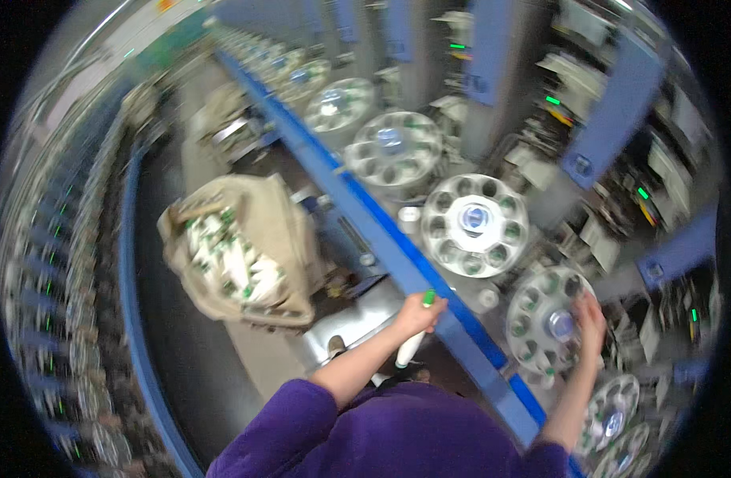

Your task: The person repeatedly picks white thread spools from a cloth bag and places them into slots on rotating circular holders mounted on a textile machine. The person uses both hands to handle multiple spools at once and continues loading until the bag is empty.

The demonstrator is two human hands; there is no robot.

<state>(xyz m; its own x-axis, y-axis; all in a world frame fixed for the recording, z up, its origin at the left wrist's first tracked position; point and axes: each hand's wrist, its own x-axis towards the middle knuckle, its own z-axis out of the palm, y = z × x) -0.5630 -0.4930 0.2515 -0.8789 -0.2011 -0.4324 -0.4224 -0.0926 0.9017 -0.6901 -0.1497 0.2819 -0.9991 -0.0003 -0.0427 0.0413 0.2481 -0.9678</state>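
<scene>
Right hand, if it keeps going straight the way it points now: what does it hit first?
Likely nothing new: the right hand already lies on the round holed disc, fingers near its hub. Pushing on, it meets that disc face. Depth is blurred, so contact looks probable, not certain.

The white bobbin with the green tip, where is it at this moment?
In the head view, the white bobbin is low and centre, gripped in the left hand just left of the blue rail, right of the sack.

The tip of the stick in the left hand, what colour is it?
Green tip, white body, in the left hand; head view.
</scene>
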